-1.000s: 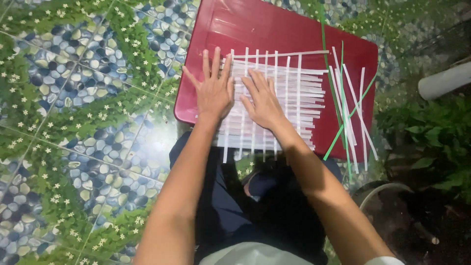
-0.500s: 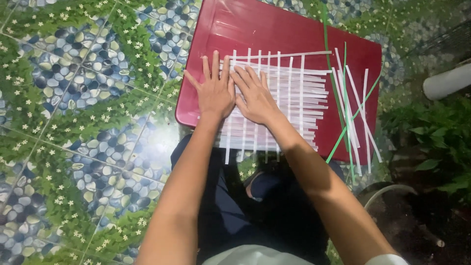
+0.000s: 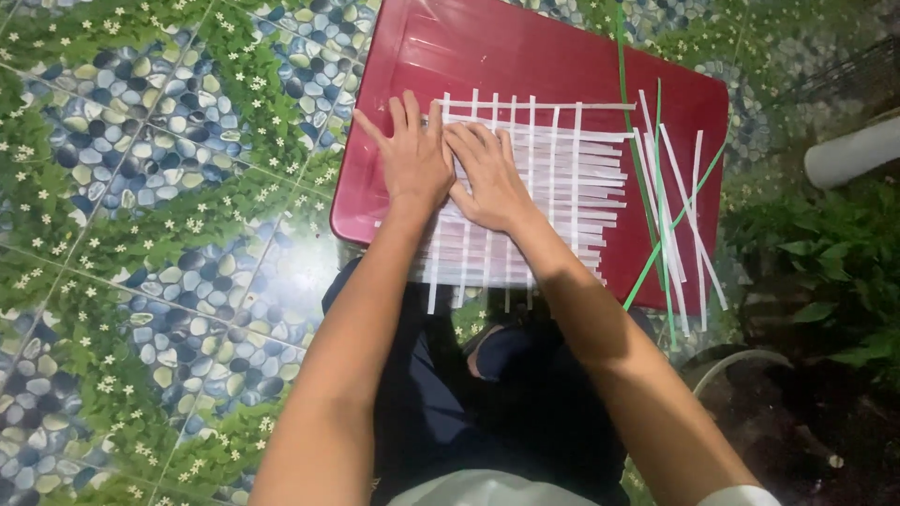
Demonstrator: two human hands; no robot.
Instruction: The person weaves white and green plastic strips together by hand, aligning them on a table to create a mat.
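Weaving is the step in hand, by the look of it: both hands lie flat on a mat of white strips [image 3: 553, 183] that sits on a red tray [image 3: 525, 56], the tray resting across the person's knees above a tiled floor [image 3: 141, 187] patterned with pebbles and leaves. Left hand [image 3: 412, 159] has its fingers spread and pressed down on the left edge of the mat; right hand [image 3: 487, 178] lies just beside it, palm down, fingers together and angled toward the far left, touching the other hand. Neither pinches a strip that I can see.

Upright strips cross the level ones and poke out past the near edge of the tray, hanging over the dark trousers [image 3: 450, 403]. Loose white strips [image 3: 675, 215] lie fanned on the right side of the tray, with a couple of thin green strips [image 3: 656, 253] crossing them.

My read: the hands are packing or steadying the rows. A further strip would need one hand to hold the weave down while the other threads it over and under, squarely, without shifting the rows.

Hard to tell from here: what the palms cover, whether any fingertip is tucked under a strip, and how the weave ends at its near edge, where it blurs against the legs. At the right edge a pale pipe [image 3: 853, 150] and plants [image 3: 825, 253] are cut off.
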